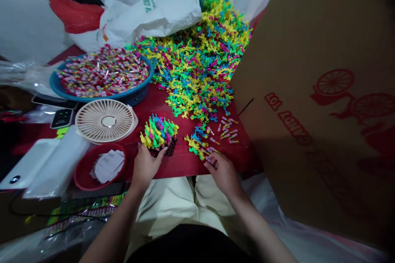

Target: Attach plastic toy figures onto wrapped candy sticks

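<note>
Toy rack (171,148) clasped in left hand (147,165); loose toys (195,146) beside right hand (222,171), its grip unclear.

Your red tabletop (182,166) carries a dark perforated holder (170,148) at your left fingers (162,154). Left of them lie a round red plastic bowl (80,168) and, a little farther off, a round cream slatted plastic cover (92,124), with a wide blue plastic basin (140,95) beyond. Just past your right fingers (212,160) lies a small cluster of yellow, green and blue plastic figures (194,146); small pink-and-yellow patterned tubes (227,135) are scattered beyond them, rightward. Well beyond both your hands' fingers spreads a large multicoloured heap of plastic figures (197,65).
</note>
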{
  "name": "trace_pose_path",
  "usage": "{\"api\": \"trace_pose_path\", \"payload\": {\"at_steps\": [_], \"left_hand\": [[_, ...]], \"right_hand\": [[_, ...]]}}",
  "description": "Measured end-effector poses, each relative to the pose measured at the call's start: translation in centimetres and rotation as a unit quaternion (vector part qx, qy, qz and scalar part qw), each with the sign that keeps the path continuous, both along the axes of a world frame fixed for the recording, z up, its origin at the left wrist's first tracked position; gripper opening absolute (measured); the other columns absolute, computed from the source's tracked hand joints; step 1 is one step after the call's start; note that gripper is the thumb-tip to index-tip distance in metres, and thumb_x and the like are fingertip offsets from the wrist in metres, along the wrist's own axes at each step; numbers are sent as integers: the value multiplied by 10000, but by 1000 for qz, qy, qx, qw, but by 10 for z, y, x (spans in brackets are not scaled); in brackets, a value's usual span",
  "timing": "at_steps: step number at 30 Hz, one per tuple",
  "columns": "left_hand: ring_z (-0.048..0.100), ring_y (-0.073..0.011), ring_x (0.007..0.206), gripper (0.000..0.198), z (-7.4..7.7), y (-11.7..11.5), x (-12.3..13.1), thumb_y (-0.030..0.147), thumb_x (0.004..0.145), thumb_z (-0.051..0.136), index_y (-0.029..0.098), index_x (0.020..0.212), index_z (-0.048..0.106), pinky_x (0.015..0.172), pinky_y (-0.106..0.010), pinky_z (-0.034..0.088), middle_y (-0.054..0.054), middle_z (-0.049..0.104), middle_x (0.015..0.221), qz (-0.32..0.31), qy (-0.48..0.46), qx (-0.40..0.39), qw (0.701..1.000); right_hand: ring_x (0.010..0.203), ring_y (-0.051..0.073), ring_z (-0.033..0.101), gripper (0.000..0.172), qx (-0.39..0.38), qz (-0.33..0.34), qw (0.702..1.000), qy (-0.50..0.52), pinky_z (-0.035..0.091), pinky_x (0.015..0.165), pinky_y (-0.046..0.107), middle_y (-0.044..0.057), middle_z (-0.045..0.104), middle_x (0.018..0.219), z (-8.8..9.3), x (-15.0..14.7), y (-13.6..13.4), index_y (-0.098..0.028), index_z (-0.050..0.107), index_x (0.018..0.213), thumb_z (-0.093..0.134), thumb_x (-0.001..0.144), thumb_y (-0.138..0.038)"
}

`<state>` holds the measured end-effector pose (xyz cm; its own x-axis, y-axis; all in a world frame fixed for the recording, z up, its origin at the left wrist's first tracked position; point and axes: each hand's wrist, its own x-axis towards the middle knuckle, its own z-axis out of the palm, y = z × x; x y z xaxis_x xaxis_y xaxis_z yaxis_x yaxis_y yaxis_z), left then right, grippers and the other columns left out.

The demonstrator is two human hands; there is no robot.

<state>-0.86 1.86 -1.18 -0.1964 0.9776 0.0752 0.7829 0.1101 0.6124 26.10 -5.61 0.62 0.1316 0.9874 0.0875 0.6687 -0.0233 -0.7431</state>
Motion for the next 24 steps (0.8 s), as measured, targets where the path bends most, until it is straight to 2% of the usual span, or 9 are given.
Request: {"api": "trace_pose_path", "payload": {"at_steps": [3,6,8,10,13,17,21,24], "left_hand": [[723,-410,1145,631,0,1,-1,626,868,707,167,1287,597,938,-461,578,-193,739,1215,-5,-1,-7,1000],[733,-397,1128,586,-1,1,-3,623,870,702,188,1250,604,926,-447,579,-175,746,1195,-8,-4,-11,1000],[722,-402,1160,584,0,1,-3,626,862,708,192,1239,606,933,-443,577,-176,744,1202,-7,-1,-4,1000],[709,-412,1188,590,1,1,-2,634,857,709,192,1235,610,940,-448,576,-180,741,1214,-6,1,2,1000],[719,-426,1159,593,2,1,-1,636,857,704,184,1231,614,913,-464,584,-186,740,1214,-8,4,-5,1000],[710,-417,1185,584,3,1,-1,609,866,708,188,1258,606,923,-462,582,-183,732,1238,-18,1,4,1000],[715,-413,1167,626,1,2,-2,608,868,705,174,1304,588,926,-473,580,-191,720,1254,-25,-1,15,1000],[712,-413,1170,637,-1,2,-3,613,873,696,173,1319,580,938,-480,579,-189,715,1253,-25,-1,12,1000]], "right_hand": [[825,247,697,193,-6,3,1000,-10,560,780,360,75,742,936,-12,12,-2,-196,727,1011,748,845,-101],[889,281,701,93,-3,10,999,-53,560,826,399,109,746,961,-19,11,-1,-197,732,944,702,898,-122],[910,292,695,102,8,36,998,-59,556,834,408,116,737,951,-19,7,-1,-203,716,902,639,952,-157],[932,279,696,144,36,70,997,-12,555,856,397,109,733,970,-16,0,-1,-210,698,945,570,1010,-208],[946,238,704,178,79,95,986,112,554,894,359,74,723,972,-14,-20,4,-224,649,1027,486,1068,-280],[758,182,697,126,77,76,966,233,567,742,287,17,690,868,-22,-59,30,-241,543,1022,481,1081,-333],[809,207,705,118,127,61,977,161,564,769,312,36,691,862,-35,-86,65,-251,493,1006,448,1088,-322],[836,247,663,108,152,43,980,117,550,781,365,68,648,876,-44,-94,79,-249,486,960,465,1055,-296]]}}
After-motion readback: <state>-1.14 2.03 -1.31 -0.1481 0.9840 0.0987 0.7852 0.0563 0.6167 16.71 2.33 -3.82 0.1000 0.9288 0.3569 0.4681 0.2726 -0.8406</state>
